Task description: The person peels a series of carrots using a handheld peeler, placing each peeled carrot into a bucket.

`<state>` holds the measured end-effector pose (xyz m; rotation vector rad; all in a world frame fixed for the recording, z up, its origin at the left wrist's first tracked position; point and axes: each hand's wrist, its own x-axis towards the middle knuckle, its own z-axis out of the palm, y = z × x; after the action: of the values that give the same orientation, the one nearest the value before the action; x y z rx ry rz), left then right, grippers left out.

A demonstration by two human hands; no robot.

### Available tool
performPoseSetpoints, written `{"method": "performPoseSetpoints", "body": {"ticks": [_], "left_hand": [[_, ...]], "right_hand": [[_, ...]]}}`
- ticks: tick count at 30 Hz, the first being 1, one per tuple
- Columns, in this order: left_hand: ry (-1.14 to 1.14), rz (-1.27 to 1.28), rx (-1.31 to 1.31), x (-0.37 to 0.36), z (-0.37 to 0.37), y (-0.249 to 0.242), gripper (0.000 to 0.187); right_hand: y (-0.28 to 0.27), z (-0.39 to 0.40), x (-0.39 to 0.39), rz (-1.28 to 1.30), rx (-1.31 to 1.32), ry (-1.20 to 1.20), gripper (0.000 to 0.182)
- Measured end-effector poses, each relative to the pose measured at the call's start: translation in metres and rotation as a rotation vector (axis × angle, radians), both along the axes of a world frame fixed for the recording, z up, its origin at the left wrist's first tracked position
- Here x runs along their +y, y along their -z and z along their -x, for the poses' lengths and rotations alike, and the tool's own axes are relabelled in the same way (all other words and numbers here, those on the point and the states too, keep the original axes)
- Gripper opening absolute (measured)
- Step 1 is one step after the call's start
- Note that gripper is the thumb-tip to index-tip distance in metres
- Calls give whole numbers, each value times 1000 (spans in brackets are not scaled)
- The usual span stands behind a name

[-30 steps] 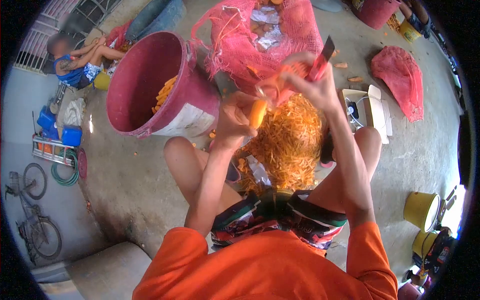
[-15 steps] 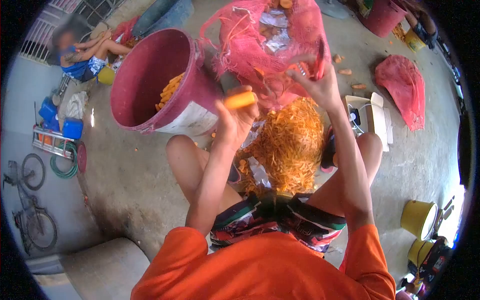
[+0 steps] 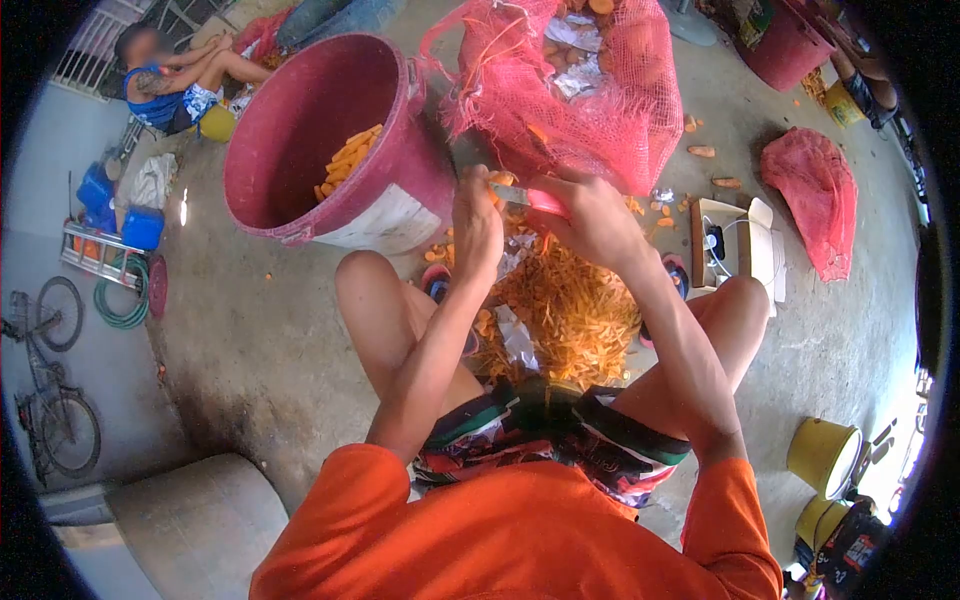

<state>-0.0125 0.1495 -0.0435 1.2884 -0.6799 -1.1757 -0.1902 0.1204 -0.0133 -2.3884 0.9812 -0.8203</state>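
1. The left hand (image 3: pixel 476 218) has its fingers closed on a carrot (image 3: pixel 502 178), its cut-looking end showing above the grip; how far the fingers wrap around it is hidden. A firm grip well behind the cut, thumb clear of the edge, should suit this.
2. The right hand (image 3: pixel 597 222) has its fingers curled around the pink handle of a knife (image 3: pixel 548 203), the blade reaching left to the carrot's end. Short, light strokes from the wrist should trim thinly; a forced push could slip towards the left hand.
3. Both hands are raised over the peelings (image 3: pixel 585 325) heaped between the legs, so scraps can drop straight down. Elbows near the knees would steady the cut.
4. At far left, the red bucket (image 3: pixel 290 130) holds peeled carrots (image 3: pixel 350 160), clear of the blade.
5. Straight beyond the hands, the mesh sack (image 3: pixel 630 140) holds more carrots; its loose netting is best kept off the blade.
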Motion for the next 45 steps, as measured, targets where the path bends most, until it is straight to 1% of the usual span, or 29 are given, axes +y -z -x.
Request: {"method": "performPoseSetpoints", "body": {"ticks": [1, 5, 7, 8, 10, 11, 12, 14, 15, 16, 17, 18, 20, 21, 24, 26, 28, 30, 32, 33, 35, 36, 38, 39, 40, 42, 43, 44, 45], "left_hand": [[-3, 1, 3, 1, 0, -2, 47], [-65, 19, -32, 7, 6, -15, 45], [-50, 143, -106, 5, 2, -9, 40], [-51, 141, -107, 7, 0, -8, 40], [48, 217, -177, 9, -8, -20, 41], [117, 249, -221, 9, -13, -25, 42], [115, 255, -222, 8, -21, -28, 42], [604, 327, -331, 6, -47, -35, 43], [703, 508, -171, -4, -65, -24, 45], [406, 575, 330, -4, -60, -34, 50], [296, 542, 1071, -10, -71, -50, 49], [248, 592, 1274, -23, -95, -45, 42], [137, 484, 1331, -34, -119, -33, 33], [146, 488, 1329, -37, -116, -32, 33], [252, 319, 1101, -44, -87, -33, 24], [267, 209, 701, -62, -47, -58, 21], [393, 219, -34, -114, -14, -55, 19], [404, 651, -851, -165, 20, -40, 24], [440, 572, -1415, -199, 41, -35, 26], [441, 580, -1419, -214, 42, -28, 26], [748, 230, -1865, -242, 44, -8, 37], [759, 240, -1870, -250, 44, -4, 37], [858, 276, -1715, -260, 35, 1, 43], [856, 196, -1652, -267, 33, 2, 50], [865, 188, -1661, -265, 28, 7, 50], [724, 284, -1440, -260, 19, 11, 60], [694, 222, -1480, -258, 23, 12, 66], [619, 222, -1488, -254, 26, 14, 65], [596, 202, -1481, -251, 27, 14, 64]], "right_hand": [[-1, 0, 0, -7, 6, -5, 35], [13, -2, -5, 20, -8, -15, 33], [29, -4, -15, -199, 79, 79, 32], [31, 4, -20, -201, 79, 79, 32], [30, 20, -30, -255, -25, -10, 34], [31, 23, -31, -251, -29, -11, 34], [30, 28, -32, -256, 37, -5, 37], [26, 36, -30, -263, 171, 11, 41], [8, 37, -18, -204, 241, 51, 39], [10, 40, -17, -208, 239, 54, 39], [14, 43, -15, -232, 270, 52, 37], [16, 45, -13, -254, 300, 51, 35], [11, 45, -8, -245, 304, 48, 35], [7, 45, -9, -232, 311, 49, 34], [8, 49, -13, -185, 321, 67, 32], [5, 49, -12, -212, 341, 75, 30], [5, 45, -11, -239, 363, 81, 29], [11, 41, -12, -260, 448, 28, 26], [27, 39, -13, -186, 439, -23, 29], [33, 40, -14, -109, 434, -75, 32], [33, 41, -16, -112, 430, -55, 30], [34, 42, -17, -124, 428, -43, 28], [38, 46, -18, -92, 354, -22, 24], [37, 46, -19, -103, 341, -12, 24], [34, 45, -18, -111, 329, -4, 24], [26, 43, -17, -137, 357, -15, 24], [22, 42, -17, -161, 397, -23, 24], [17, 40, -18, -153, 398, -22, 24], [16, 38, -19, -226, 466, -39, 25]]}}
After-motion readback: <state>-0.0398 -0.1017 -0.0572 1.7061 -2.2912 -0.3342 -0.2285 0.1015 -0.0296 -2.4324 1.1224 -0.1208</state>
